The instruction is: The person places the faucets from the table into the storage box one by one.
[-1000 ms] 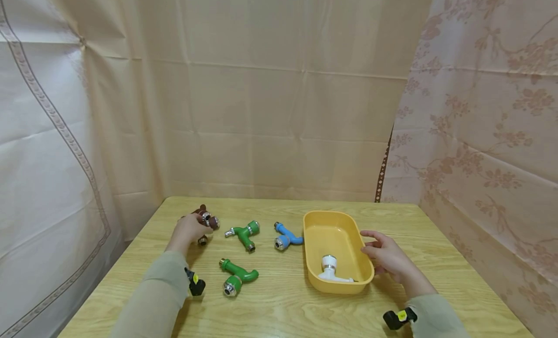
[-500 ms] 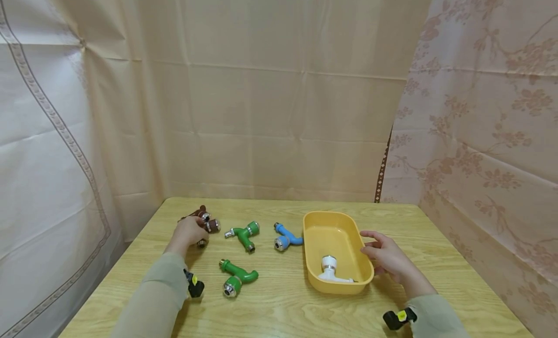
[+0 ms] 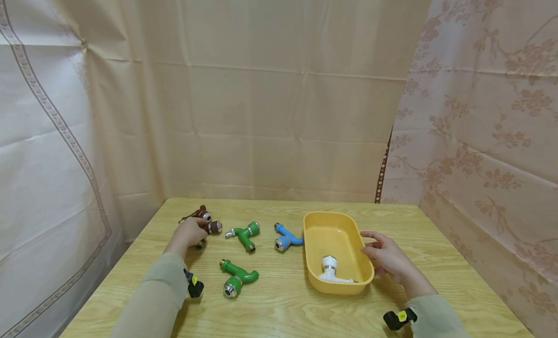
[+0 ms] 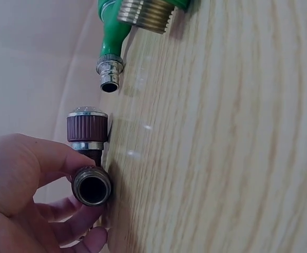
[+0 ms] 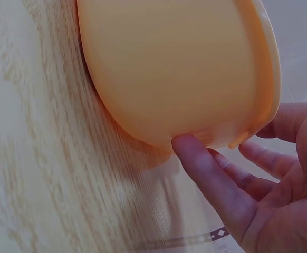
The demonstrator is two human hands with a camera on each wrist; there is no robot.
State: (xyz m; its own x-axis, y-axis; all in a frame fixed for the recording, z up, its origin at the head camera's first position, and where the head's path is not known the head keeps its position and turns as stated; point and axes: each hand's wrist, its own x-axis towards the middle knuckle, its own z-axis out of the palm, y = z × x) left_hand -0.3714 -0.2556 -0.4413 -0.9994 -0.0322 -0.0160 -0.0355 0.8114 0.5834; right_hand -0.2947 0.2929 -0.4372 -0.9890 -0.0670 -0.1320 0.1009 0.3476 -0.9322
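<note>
At the table's far left, my left hand (image 3: 187, 233) grips a dark brown tap (image 3: 213, 227) with a ribbed handle. In the left wrist view, the thumb and fingers of my left hand (image 4: 35, 184) are round the body of the brown tap (image 4: 87, 128), beside its open threaded end. A second brown tap (image 3: 201, 213) lies just behind, partly covered. My right hand (image 3: 389, 254) touches the right side of a yellow tub (image 3: 310, 260). In the right wrist view, its nearly straight fingers rest against the tub wall (image 5: 169, 79). Inside the tub lies a white tap (image 3: 330, 270).
A green tap (image 3: 244, 236) lies to the right of the left hand, and another green tap (image 3: 237, 277) lies nearer the front. Beside the tub's left wall is a blue tap (image 3: 285, 237). A curtain (image 3: 279, 110) hangs behind the wooden table (image 3: 279, 309).
The gripped brown tap has shifted slightly to the right and turned a little in my left hand. My right hand and the tub have stayed in place.
</note>
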